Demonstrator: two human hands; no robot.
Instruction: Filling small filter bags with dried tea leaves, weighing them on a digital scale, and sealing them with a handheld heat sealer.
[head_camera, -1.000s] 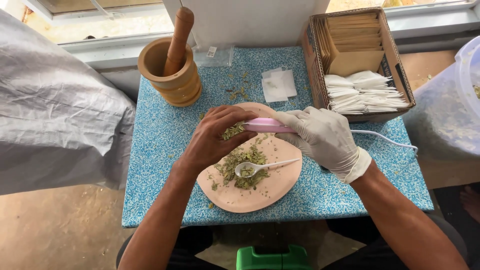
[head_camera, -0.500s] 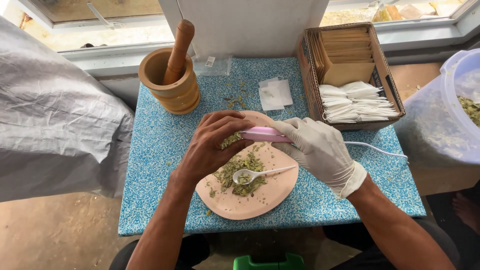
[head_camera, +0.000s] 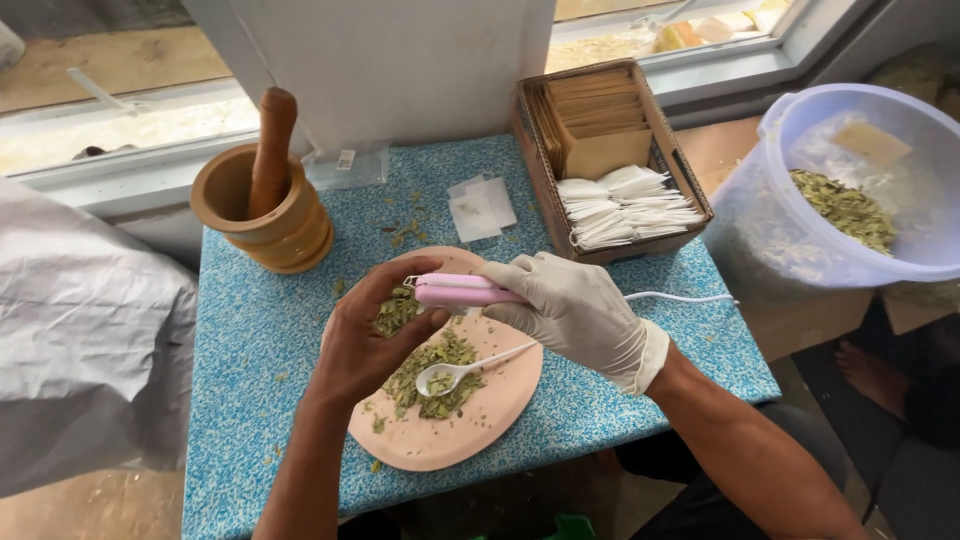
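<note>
Single head-worn view, looking steeply down and slightly forward from above the person's chest. Close range: both forearms enter from the bottom edge, left hand (head_camera: 370, 340) and gloved right hand (head_camera: 575, 310) near frame centre. The blue speckled table (head_camera: 250, 340) fills the middle; the far edge meets a window sill (head_camera: 130, 150) along the top. Floor shows at lower left, a plastic bucket (head_camera: 850, 180) at right. No second view to overlap.

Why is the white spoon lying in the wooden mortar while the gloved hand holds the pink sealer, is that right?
Not quite. The head view shows the white spoon lying on the pink plate, among the dried herb flakes. The wooden mortar holds a wooden pestle. The gloved right hand does hold the pink sealer.
</note>
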